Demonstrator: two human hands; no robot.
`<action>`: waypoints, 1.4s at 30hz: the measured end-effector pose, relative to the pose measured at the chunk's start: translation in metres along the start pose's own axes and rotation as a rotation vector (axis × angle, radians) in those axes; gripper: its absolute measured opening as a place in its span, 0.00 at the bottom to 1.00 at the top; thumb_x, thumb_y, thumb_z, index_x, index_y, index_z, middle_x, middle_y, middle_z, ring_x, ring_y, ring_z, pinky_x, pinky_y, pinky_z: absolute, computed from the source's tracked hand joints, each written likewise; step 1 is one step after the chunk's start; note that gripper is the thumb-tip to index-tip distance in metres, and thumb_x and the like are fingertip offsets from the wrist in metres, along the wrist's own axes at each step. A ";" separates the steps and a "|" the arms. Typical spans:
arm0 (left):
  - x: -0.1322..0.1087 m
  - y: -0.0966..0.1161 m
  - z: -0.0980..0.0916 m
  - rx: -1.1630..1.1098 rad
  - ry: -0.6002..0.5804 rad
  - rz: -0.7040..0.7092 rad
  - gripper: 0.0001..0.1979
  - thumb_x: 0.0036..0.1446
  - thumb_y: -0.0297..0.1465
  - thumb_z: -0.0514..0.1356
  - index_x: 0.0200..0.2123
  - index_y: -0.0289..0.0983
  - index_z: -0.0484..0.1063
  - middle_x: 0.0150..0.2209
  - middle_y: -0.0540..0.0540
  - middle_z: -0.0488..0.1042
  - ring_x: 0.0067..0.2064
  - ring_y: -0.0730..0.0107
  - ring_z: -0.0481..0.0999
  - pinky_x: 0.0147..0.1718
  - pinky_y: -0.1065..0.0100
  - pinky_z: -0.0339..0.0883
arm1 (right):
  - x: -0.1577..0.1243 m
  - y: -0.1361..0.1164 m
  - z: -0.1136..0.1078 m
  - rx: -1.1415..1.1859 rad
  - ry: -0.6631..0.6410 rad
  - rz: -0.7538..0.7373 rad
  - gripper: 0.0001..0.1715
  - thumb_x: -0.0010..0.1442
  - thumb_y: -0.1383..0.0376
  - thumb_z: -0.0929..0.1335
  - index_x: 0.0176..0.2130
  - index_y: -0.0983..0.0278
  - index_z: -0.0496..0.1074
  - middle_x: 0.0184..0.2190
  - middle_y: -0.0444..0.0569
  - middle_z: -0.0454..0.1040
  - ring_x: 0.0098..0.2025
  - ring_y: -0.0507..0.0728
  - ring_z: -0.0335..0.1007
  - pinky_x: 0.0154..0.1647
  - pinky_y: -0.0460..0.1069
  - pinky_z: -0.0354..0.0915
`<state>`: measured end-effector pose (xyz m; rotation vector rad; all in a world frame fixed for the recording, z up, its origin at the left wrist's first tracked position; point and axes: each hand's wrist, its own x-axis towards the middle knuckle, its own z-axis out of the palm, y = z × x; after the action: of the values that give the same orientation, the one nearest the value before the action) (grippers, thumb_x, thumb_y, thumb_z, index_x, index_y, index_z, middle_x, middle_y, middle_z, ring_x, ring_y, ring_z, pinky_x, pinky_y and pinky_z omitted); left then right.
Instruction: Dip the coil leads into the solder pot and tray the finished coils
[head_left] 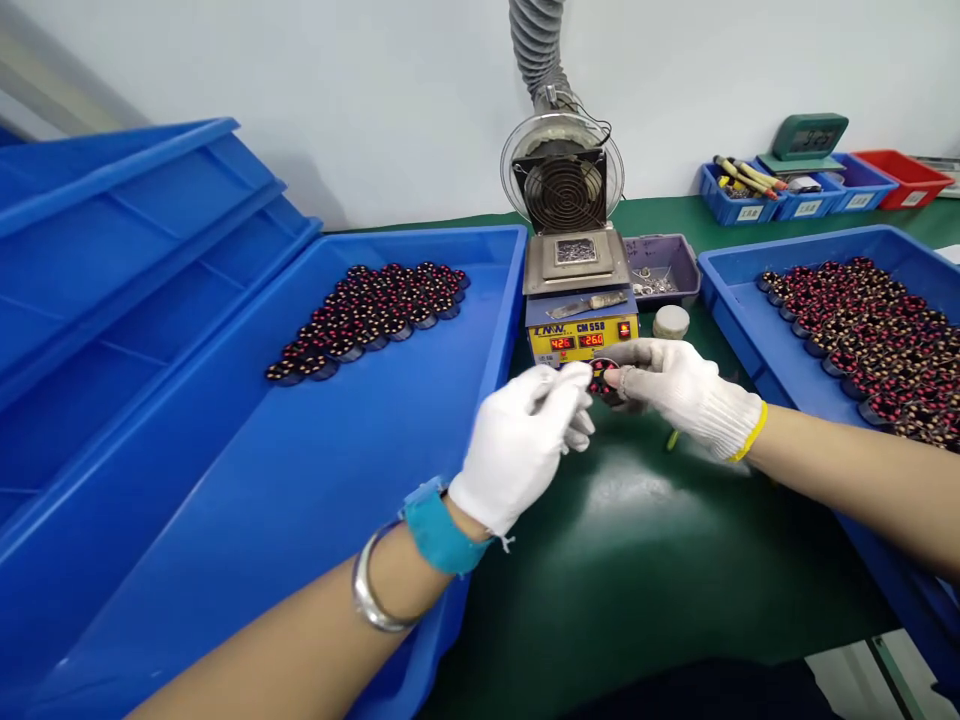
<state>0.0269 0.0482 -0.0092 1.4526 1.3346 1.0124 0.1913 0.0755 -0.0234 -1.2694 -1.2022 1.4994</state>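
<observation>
My right hand (pixel 675 385), in a white knit glove with a yellow cuff, grips a small round black part (pixel 602 378) with pinkish-red spots on its face. The bare thumb tip rests on that face. My left hand (pixel 521 440), gloved in white, has its fingers pinched together at the part's left edge. Whatever those fingers hold, if anything, is hidden. Both hands are just in front of a yellow-and-blue solder pot (pixel 581 335) with lit red digits. A flat blade-like tool (pixel 589 305) lies on its ledge.
On the left, a blue tray (pixel 360 430) holds many similar round parts (pixel 382 310); stacked blue trays (pixel 135 230) stand beside it. More parts fill the right tray (pixel 720 280). A fan (pixel 564 195) and hose, a purple bin (pixel 679 265), a white-lidded jar (pixel 670 321) and small bins (pixel 739 208) stand behind.
</observation>
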 end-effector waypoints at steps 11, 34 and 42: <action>-0.006 0.002 0.004 -0.295 -0.325 -0.305 0.14 0.56 0.28 0.59 0.46 0.33 0.66 0.44 0.39 0.75 0.34 0.68 0.78 0.29 0.70 0.71 | -0.010 -0.008 -0.002 0.213 0.005 0.007 0.13 0.54 0.70 0.70 0.42 0.67 0.73 0.21 0.42 0.72 0.20 0.48 0.68 0.21 0.43 0.68; -0.009 -0.003 0.020 -0.464 -0.218 -0.332 0.15 0.47 0.34 0.68 0.33 0.34 0.68 0.24 0.52 0.71 0.22 0.78 0.69 0.22 0.74 0.62 | -0.023 -0.005 0.010 0.188 0.001 -0.169 0.20 0.50 0.68 0.72 0.45 0.64 0.74 0.40 0.47 0.78 0.43 0.54 0.74 0.46 0.50 0.70; -0.011 0.003 0.021 -0.398 -0.247 -0.349 0.12 0.48 0.36 0.66 0.30 0.35 0.68 0.20 0.53 0.69 0.19 0.78 0.67 0.18 0.75 0.58 | -0.024 -0.004 0.015 0.261 -0.005 -0.140 0.21 0.51 0.66 0.72 0.46 0.65 0.73 0.40 0.48 0.78 0.41 0.55 0.74 0.45 0.50 0.70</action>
<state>0.0466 0.0354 -0.0122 0.9684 1.0838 0.7838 0.1805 0.0506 -0.0140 -0.9884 -1.0366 1.5014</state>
